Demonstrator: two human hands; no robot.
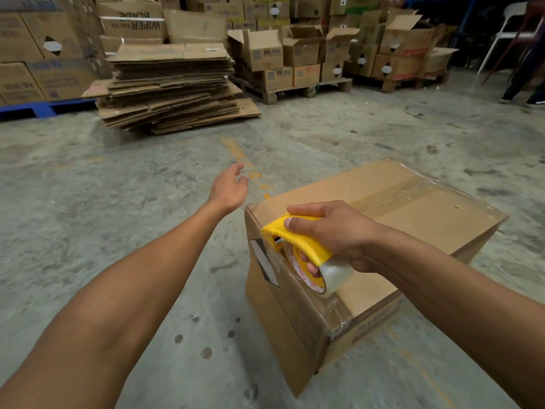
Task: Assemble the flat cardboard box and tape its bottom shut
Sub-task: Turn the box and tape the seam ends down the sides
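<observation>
A: What's nearest the camera?

B: Two bare forearms reaching out over a stained grey concrete floor [147,305]. The right hand [333,231] has its grip closed around a yellow plastic tape dispenser [295,237] loaded with a roll of clear packing tape [330,276].

A: Where is the dispenser?

B: At the near left edge of the brown cardboard box [383,261], pressed to the top where it meets the side wall. The box stands assembled on the floor, with a strip of clear tape [413,190] running along the closed seam on top and more tape wrinkled over its near corner.

A: And the other hand?

B: The left hand [228,188] is in the air just left of the box, not touching it, its grip open and holding nothing.

A: Further back?

B: A tall stack of flattened cardboard sheets [171,90] lies on the floor. Beyond it, wooden pallets [298,90] carry printed cartons, several with flaps open.
</observation>
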